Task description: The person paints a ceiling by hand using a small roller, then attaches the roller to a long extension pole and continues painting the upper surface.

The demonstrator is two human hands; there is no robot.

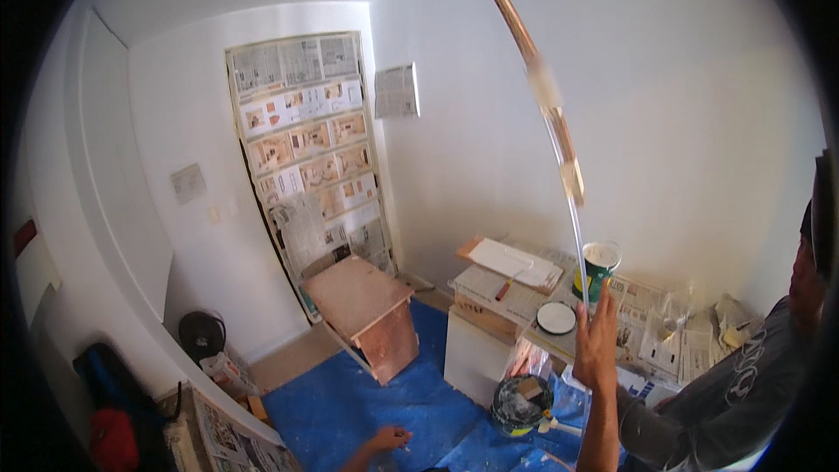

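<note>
My right hand (597,343) is raised in front of the work surface, its thumb and fingers closed around the lower end of a long thin pole (555,127). The pole slants up and left toward the ceiling, pale near my hand, with brown wrapped or wooden-looking lengths higher up. Just behind my fingers stands a green paint can (601,264) with white inside. Near it lies a round white lid (556,318) with a dark rim. Low in the view, my left hand (391,439) is curled above the blue sheet; a small pale bit shows at its fingertips, too small to name.
A person in a dark shirt (743,385) stands close on my right. A dark bucket (522,404) is below the newspaper-covered surface. A wooden cabinet (363,310) stands on the blue sheet (328,406) before the newspaper-covered door (306,140). At left are a fan (202,335) and bags.
</note>
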